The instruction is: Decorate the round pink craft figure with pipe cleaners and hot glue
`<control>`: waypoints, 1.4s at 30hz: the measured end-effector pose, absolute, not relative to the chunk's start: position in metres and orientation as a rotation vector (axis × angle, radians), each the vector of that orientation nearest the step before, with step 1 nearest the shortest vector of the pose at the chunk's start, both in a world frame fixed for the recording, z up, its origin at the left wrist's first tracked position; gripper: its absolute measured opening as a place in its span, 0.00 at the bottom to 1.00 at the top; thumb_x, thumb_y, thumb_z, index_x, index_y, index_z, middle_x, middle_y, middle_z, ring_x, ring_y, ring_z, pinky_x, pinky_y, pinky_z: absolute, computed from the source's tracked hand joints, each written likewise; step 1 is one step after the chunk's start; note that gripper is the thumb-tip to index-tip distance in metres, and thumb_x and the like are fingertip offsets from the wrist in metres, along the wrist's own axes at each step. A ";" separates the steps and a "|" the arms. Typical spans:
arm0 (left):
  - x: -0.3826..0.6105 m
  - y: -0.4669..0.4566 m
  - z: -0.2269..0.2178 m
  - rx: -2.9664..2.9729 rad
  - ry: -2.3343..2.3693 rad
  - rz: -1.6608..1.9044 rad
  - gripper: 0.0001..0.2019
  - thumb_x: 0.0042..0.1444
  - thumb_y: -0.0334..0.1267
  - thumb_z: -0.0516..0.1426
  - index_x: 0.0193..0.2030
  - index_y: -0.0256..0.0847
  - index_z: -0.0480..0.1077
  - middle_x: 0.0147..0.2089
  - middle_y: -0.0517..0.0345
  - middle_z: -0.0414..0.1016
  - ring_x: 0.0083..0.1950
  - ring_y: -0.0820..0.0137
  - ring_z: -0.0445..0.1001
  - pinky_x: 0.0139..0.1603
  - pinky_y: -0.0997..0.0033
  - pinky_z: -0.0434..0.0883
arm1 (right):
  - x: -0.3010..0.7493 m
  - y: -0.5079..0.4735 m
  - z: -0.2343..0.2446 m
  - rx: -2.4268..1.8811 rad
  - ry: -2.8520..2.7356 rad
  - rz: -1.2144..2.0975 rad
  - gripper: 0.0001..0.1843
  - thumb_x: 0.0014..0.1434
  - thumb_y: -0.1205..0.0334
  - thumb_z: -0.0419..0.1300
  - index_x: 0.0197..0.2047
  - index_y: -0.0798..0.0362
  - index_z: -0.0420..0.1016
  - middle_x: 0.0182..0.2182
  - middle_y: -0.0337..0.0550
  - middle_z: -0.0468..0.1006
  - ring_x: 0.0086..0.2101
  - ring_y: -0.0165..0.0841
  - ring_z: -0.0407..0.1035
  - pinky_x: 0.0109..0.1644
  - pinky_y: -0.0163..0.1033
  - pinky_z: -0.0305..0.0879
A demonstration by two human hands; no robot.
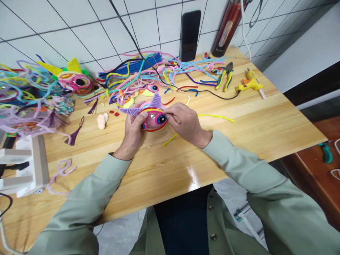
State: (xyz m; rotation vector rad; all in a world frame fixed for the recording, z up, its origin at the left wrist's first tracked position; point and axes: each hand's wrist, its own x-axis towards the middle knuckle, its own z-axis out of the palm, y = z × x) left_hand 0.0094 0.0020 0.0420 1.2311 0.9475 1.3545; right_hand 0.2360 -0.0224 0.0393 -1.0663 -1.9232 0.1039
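My left hand [134,129] is wrapped round the left side of a pink pipe-cleaner animal head [152,118], thumb on its front. The head has purple pointed ears [156,100], round eyes ringed in blue with black centres, and a red and yellow border. My right hand [184,122] is closed in a pinch at the head's right edge, beside the right eye [161,119]; what lies between the fingertips is hidden. A yellow pipe cleaner [216,117] lies on the table to the right, and another yellow piece [170,140] lies below the hands.
Behind my hands are heaped coloured pipe cleaners [140,76] and a finished-looking pink-and-yellow head [77,82]. Pliers [225,77] and a yellow glue gun [249,85] lie at right, its black cord crossing the table. Purple tassels [75,135] and a power strip [39,159] are at left.
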 end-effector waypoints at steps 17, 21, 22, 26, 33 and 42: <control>0.019 0.002 0.046 1.154 0.896 1.462 0.27 0.62 0.70 0.75 0.48 0.48 0.85 0.55 0.52 0.93 0.66 0.49 0.90 0.73 0.52 0.84 | 0.228 -0.038 0.037 -1.060 -2.028 0.078 0.44 0.80 0.25 0.65 0.80 0.51 0.74 0.74 0.68 0.80 0.70 0.59 0.78 0.75 0.69 0.82; 0.020 0.000 0.052 1.155 0.949 1.483 0.45 0.69 0.91 0.54 0.49 0.47 0.85 0.50 0.46 0.92 0.69 0.46 0.89 0.72 0.45 0.85 | 0.231 -0.035 0.028 -1.048 -2.027 0.140 0.46 0.77 0.27 0.70 0.82 0.49 0.70 0.77 0.68 0.77 0.74 0.62 0.75 0.79 0.74 0.79; 0.019 0.000 0.055 1.153 0.971 1.470 0.49 0.69 0.93 0.49 0.49 0.47 0.86 0.49 0.45 0.91 0.69 0.45 0.89 0.71 0.44 0.85 | 0.232 -0.034 0.026 -1.041 -2.025 0.152 0.46 0.77 0.28 0.71 0.83 0.49 0.70 0.77 0.68 0.77 0.75 0.63 0.75 0.80 0.75 0.78; 0.008 0.005 0.068 1.142 1.106 1.368 0.54 0.66 0.95 0.46 0.53 0.46 0.87 0.44 0.44 0.90 0.63 0.44 0.91 0.65 0.45 0.86 | 0.237 -0.028 0.022 -1.033 -2.007 0.196 0.48 0.75 0.28 0.73 0.83 0.47 0.69 0.76 0.67 0.77 0.75 0.64 0.74 0.80 0.77 0.78; -0.012 0.022 0.088 1.230 1.107 1.168 0.35 0.66 0.81 0.67 0.42 0.46 0.84 0.43 0.49 0.88 0.52 0.55 0.87 0.53 0.57 0.83 | 0.239 -0.023 0.026 -1.005 -2.013 0.243 0.46 0.75 0.23 0.69 0.81 0.45 0.71 0.73 0.64 0.80 0.73 0.62 0.76 0.79 0.78 0.79; -0.019 0.024 0.106 1.367 1.012 0.958 0.27 0.50 0.57 0.83 0.47 0.43 0.85 0.51 0.53 0.87 0.47 0.64 0.79 0.48 0.65 0.73 | 0.243 -0.022 0.039 -0.987 -2.056 0.361 0.44 0.77 0.24 0.68 0.80 0.45 0.74 0.71 0.62 0.82 0.72 0.60 0.77 0.77 0.73 0.81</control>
